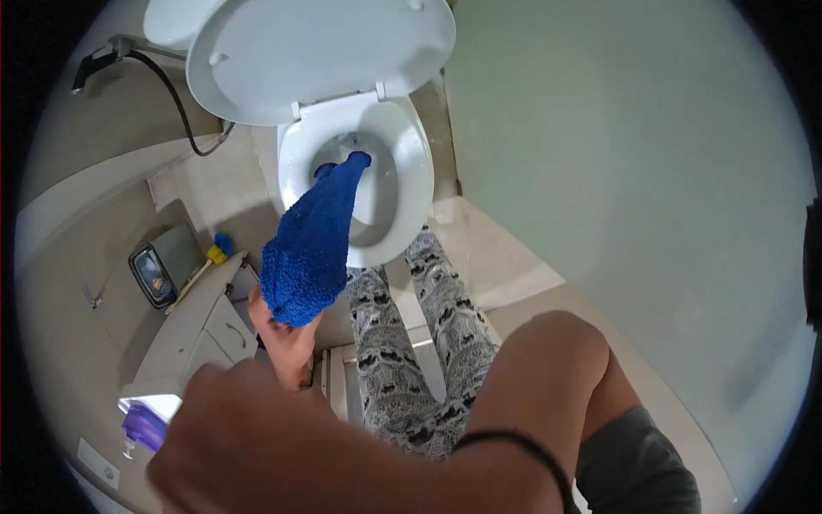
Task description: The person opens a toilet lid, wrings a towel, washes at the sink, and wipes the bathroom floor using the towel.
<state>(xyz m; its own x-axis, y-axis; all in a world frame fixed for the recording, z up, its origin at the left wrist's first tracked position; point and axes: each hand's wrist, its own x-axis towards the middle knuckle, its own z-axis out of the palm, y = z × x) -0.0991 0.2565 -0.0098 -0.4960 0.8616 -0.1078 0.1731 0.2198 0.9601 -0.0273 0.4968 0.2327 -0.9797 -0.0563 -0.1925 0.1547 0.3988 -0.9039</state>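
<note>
A blue terry cloth (310, 244) is gripped at its lower end by my left hand (287, 343), with the fingers partly hidden behind it. Its narrow far end lies over the opening of the white toilet bowl (418, 176) in this view. The toilet lid (321, 56) is raised. Very close to the camera, my right hand (231, 428) is large and blurred at the lower left, its knuckles bent and its fingers hidden. A black band (514, 441) circles the right wrist. I cannot see anything held there.
My legs in patterned trousers (390, 360) stand in front of the toilet. On the left are a hand shower (98, 67) with a black hose, a brush (218, 248), a grey bin-like box (175, 257), a white cabinet (201, 343) and a purple pump bottle (144, 426). A pale wall (634, 171) bounds the right.
</note>
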